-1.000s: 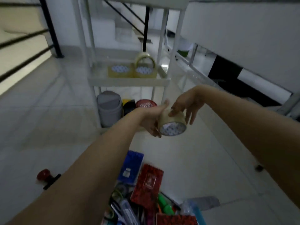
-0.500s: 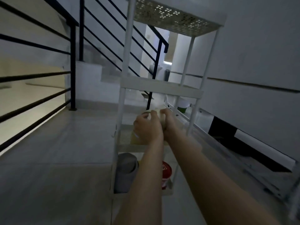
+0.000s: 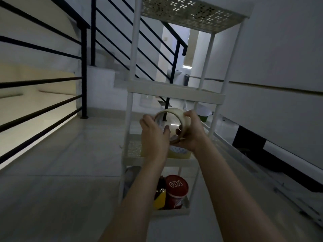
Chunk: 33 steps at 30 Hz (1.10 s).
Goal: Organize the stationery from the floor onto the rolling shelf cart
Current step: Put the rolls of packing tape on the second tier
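- Standing at the centre is a white rolling shelf cart with four slim posts, its perforated top shelf seen from below at 12 o'clock.
- Both forearms reach in from 6 o'clock and cover much of the cart's lower tiers.
- On the bottom tier, at 6 o'clock, stands a red jar with a lid marked in white letters; a yellow and dark item sits touching its left side, and a grey rounded container shows partly behind the left arm.
- On the tier above lies a yellowish tape roll, mostly hidden by the hands.
- Black stair railings fill the 9 to 11 o'clock area; a pale wall runs along 3 o'clock.
- A roll of clear packing tape is held in the air at the centre, in front of the cart, between its second and third tiers.
- The roll is tilted so its open core faces the viewer; its band is pale beige and glossy.
- The left hand holds the roll's left side, thumb lying across the opening.
- The right hand grips the right side, fingers curled over the band and thumb inside the core.
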Tool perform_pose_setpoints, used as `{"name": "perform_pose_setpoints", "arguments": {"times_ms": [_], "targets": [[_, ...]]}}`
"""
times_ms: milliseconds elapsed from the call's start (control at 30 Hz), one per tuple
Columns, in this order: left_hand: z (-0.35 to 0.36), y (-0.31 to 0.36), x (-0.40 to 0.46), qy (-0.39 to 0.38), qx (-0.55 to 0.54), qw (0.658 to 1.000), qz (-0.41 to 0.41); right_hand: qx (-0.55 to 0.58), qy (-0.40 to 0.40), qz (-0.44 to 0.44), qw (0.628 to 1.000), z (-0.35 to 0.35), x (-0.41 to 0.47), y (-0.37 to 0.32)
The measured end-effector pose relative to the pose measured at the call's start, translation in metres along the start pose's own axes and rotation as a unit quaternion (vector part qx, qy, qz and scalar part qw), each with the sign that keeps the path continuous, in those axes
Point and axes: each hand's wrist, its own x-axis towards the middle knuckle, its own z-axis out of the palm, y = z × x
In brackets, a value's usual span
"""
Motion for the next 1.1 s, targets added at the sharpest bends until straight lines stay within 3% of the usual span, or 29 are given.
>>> {"name": "perform_pose_setpoints", "arguments": {"times_ms": [200, 333, 433, 567, 700, 767, 867, 967, 1100], "targets": [[-0.01, -0.023, 0.014, -0.089, -0.025, 0.995, -0.047, -0.078, -0.076, 0.001, 0.994, 0.009, 0.022, -0.007], [-0.014, -0.027, 0.021, -0.049, -0.059, 0.991, -0.108, -0.085, -0.075, 0.011, 0.993, 0.011, 0.039, 0.0], [-0.002, -0.023, 0.017, -0.035, 0.012, 0.995, -0.096, -0.117, -0.046, 0.025, 0.992, 0.009, 0.039, 0.002], [0.022, -0.023, 0.013, -0.052, 0.093, 0.992, -0.068, -0.126, -0.007, -0.031, 0.991, -0.002, 0.041, -0.012], [0.024, -0.018, 0.018, -0.062, 0.006, 0.98, -0.187, -0.123, 0.062, -0.131, 0.982, -0.027, 0.044, -0.042], [0.02, -0.018, 0.023, -0.058, 0.014, 0.98, -0.192, -0.14, 0.068, -0.164, 0.974, -0.035, 0.041, -0.05], [0.021, -0.023, 0.039, -0.059, 0.059, 0.981, -0.177, -0.23, 0.046, -0.164, 0.958, -0.043, 0.044, -0.045], [0.038, -0.02, 0.054, -0.074, 0.079, 0.971, -0.215, -0.345, 0.014, -0.125, 0.93, -0.054, 0.044, -0.038], [0.061, -0.014, 0.069, -0.09, 0.09, 0.967, -0.222, -0.409, 0.024, -0.126, 0.904, -0.068, 0.054, -0.036]]}}
